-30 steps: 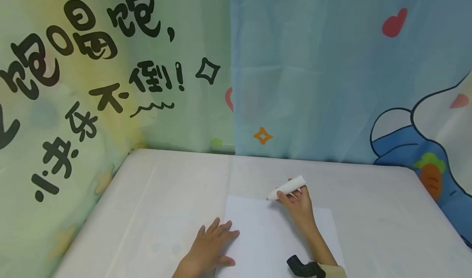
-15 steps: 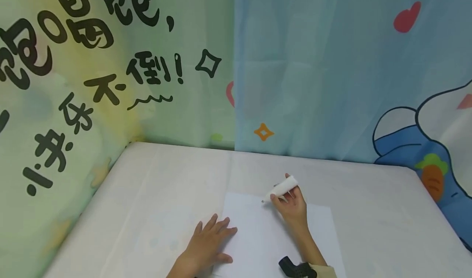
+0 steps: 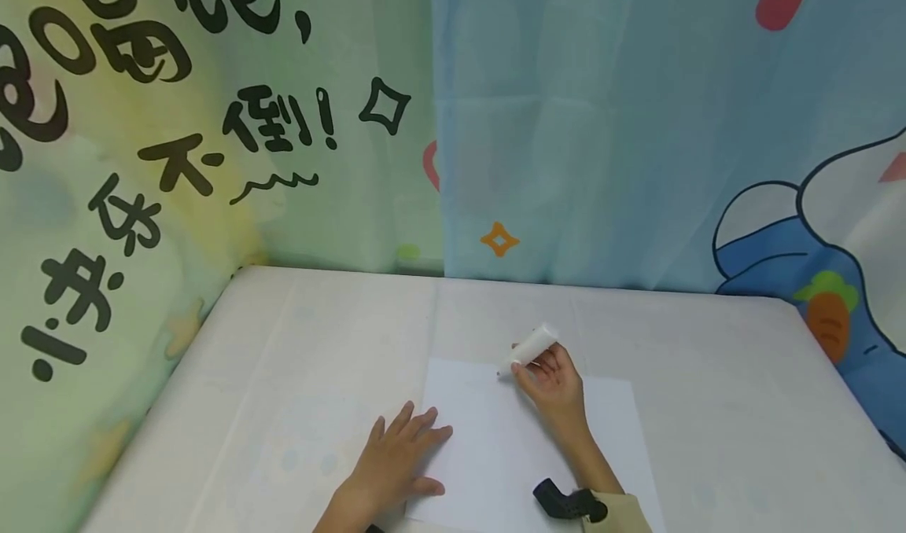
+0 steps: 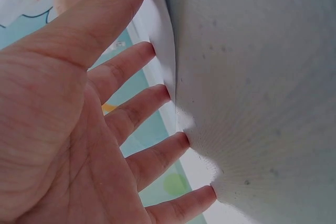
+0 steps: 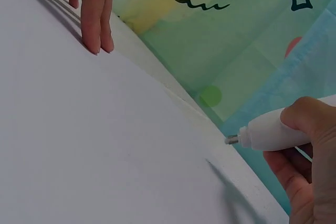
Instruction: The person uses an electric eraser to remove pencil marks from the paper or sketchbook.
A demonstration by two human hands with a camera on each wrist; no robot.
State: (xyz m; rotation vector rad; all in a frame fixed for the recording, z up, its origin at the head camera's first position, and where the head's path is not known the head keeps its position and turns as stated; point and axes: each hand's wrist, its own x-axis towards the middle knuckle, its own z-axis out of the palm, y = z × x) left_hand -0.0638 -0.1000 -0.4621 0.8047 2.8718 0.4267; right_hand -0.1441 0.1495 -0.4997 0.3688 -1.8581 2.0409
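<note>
In the head view a thick white pen (image 3: 527, 349) with a fine metal tip is held tilted by my right hand (image 3: 559, 391), over the upper part of a white sheet of paper (image 3: 495, 446). The right wrist view shows the pen (image 5: 273, 129) pinched between thumb and fingers. Its metal tip is apart from its shadow on the paper. My left hand (image 3: 396, 458) rests with spread fingers at the sheet's left edge. Up close in the left wrist view, the fingertips of the left hand (image 4: 79, 124) touch the surface.
The paper lies on a table (image 3: 318, 336) with a white cover. Behind it hang a green curtain with black lettering (image 3: 177, 163) and a blue curtain (image 3: 623, 124). A black strap mount (image 3: 566, 501) sits at the right wrist, beside a beige sleeve (image 3: 616, 513).
My right hand, still holding the pen, has moved slightly to the left over the paper. The left hand stays at the paper's edge. The head view has shifted a little.
</note>
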